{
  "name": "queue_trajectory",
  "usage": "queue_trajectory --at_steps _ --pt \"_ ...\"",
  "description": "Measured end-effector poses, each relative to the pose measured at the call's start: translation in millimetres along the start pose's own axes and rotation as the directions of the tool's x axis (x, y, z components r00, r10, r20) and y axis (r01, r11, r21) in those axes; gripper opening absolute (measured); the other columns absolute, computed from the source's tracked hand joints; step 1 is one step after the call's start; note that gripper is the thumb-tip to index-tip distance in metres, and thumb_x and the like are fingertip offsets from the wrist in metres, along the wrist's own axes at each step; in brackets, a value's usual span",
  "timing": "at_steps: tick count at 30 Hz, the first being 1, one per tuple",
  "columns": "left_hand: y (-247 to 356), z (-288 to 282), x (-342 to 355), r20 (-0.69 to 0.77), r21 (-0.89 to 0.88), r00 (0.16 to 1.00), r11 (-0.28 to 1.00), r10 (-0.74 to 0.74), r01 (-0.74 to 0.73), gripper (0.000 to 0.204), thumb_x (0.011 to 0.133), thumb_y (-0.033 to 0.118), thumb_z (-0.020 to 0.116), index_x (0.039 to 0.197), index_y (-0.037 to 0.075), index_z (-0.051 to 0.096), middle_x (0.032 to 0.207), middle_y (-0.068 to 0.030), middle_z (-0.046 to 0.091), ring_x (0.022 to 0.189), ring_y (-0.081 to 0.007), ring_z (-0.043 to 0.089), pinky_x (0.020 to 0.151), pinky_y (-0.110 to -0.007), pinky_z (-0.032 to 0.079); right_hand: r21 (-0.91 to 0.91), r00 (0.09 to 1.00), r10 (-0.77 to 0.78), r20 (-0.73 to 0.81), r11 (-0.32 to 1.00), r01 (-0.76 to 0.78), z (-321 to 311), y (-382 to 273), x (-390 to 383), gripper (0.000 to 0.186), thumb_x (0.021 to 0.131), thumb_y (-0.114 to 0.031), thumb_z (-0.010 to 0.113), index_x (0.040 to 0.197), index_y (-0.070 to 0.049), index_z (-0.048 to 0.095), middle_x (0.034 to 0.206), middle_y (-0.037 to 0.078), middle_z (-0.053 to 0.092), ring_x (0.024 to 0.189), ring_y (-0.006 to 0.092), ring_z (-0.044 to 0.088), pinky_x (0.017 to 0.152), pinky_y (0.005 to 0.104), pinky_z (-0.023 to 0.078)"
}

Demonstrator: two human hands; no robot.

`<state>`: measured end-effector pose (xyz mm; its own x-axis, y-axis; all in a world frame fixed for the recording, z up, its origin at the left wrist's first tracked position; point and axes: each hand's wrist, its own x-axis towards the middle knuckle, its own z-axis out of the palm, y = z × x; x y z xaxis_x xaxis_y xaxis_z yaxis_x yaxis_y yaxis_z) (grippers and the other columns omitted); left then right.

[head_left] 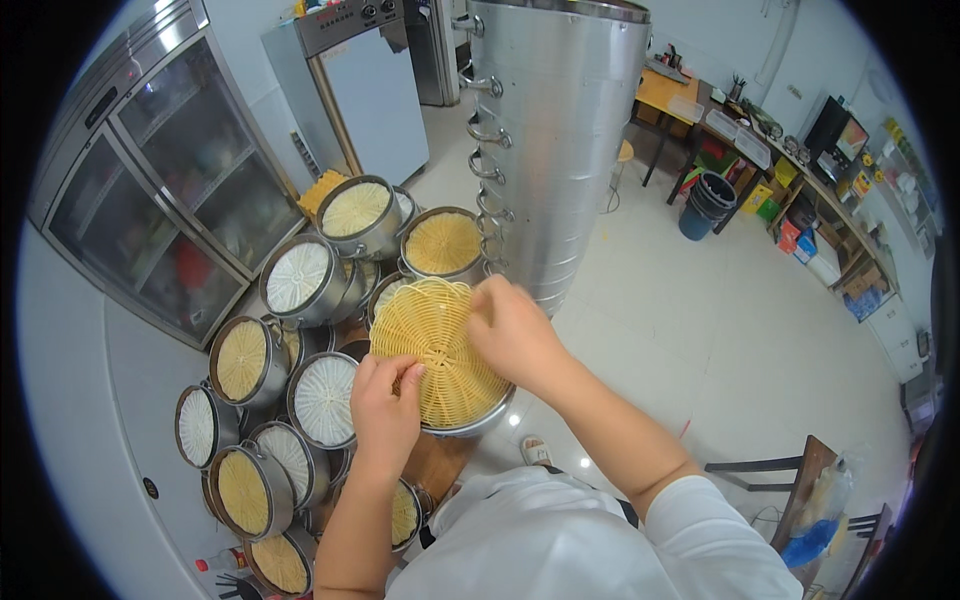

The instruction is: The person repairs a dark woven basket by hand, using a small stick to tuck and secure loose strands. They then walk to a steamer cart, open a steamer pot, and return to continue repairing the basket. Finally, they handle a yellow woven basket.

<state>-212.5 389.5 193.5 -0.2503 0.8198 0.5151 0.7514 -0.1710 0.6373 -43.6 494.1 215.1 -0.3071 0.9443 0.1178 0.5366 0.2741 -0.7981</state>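
Observation:
A round yellow woven mat [445, 340] with ribs fanning out from its middle lies tilted over a metal steamer tier [470, 431] in front of me. My left hand [386, 408] is at the mat's lower left, its thumb and forefinger pinched against the weave near the centre. Over the mat's upper right edge, my right hand [515, 328] is raised with curled fingers, slightly smeared by motion. Whatever its fingertips hold is hidden.
Round metal steamers [245, 490] with woven mats, some yellow and some white, crowd the left. A tall stack of steamer tiers [560, 140] rises ahead. A glass-door fridge [160, 180] stands far left, a wooden chair [805, 490] at lower right, a bin [708, 205] behind.

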Motion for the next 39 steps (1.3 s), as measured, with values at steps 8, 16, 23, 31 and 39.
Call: queue_trajectory --at_steps 8,16,23,31,39 --pt "60.0 -6.6 39.1 -0.061 -0.063 0.976 0.975 0.211 -0.215 0.012 0.084 0.001 0.074 0.096 0.000 0.071 0.086 -0.0088 0.058 0.076 -0.0210 0.058 0.070 -0.030 0.047 0.899 0.993 0.037 0.109 0.424 -0.115 -30.9 0.7 -32.3 0.035 0.099 0.000 0.055 0.133 0.007 0.050 0.116 0.011 0.067 0.103 0.0136 0.065 0.090 0.0271 0.054" --pt "99.2 28.0 64.4 -0.135 -0.048 0.914 0.919 0.383 -0.392 0.016 0.081 -0.005 0.075 0.095 0.001 0.070 0.086 -0.0092 0.058 0.076 -0.0203 0.058 0.067 -0.030 0.047 0.956 1.000 0.013 -0.015 0.293 0.011 -61.6 20.8 -45.9 0.035 0.099 -0.001 0.056 0.133 0.006 0.051 0.120 0.012 0.065 0.107 0.0147 0.063 0.092 0.0289 0.053" --pt "123.0 58.3 73.9 0.009 -0.046 0.830 0.830 0.557 -0.556 0.022 0.076 -0.007 0.074 0.096 0.003 0.068 0.083 -0.0088 0.056 0.077 -0.0274 0.057 0.067 -0.037 0.046 0.970 0.997 0.029 -0.070 0.237 0.061 -86.3 46.1 -44.2 0.034 0.099 -0.002 0.056 0.132 0.006 0.052 0.119 0.012 0.065 0.107 0.0147 0.063 0.092 0.0293 0.053" --pt "154.7 95.3 84.2 -0.108 -0.155 0.896 0.883 0.431 -0.444 0.018 0.079 -0.007 0.073 0.094 0.001 0.069 0.085 -0.0113 0.061 0.076 -0.0249 0.062 0.067 -0.033 0.051 0.960 0.987 0.063 -0.145 0.248 0.126 -132.0 75.7 -31.0 0.033 0.097 -0.001 0.059 0.129 0.006 0.054 0.121 0.014 0.066 0.108 0.0180 0.064 0.095 0.0314 0.052" --pt "179.0 127.0 94.3 -0.046 -0.069 0.871 0.868 0.490 -0.492 0.019 0.078 -0.004 0.076 0.096 0.002 0.070 0.085 -0.0088 0.059 0.075 -0.0215 0.059 0.063 -0.030 0.048 0.969 0.985 -0.018 -0.169 0.182 0.170 -158.6 99.8 -24.6 0.033 0.098 -0.002 0.059 0.129 0.006 0.054 0.120 0.015 0.066 0.108 0.0179 0.064 0.094 0.0312 0.053"
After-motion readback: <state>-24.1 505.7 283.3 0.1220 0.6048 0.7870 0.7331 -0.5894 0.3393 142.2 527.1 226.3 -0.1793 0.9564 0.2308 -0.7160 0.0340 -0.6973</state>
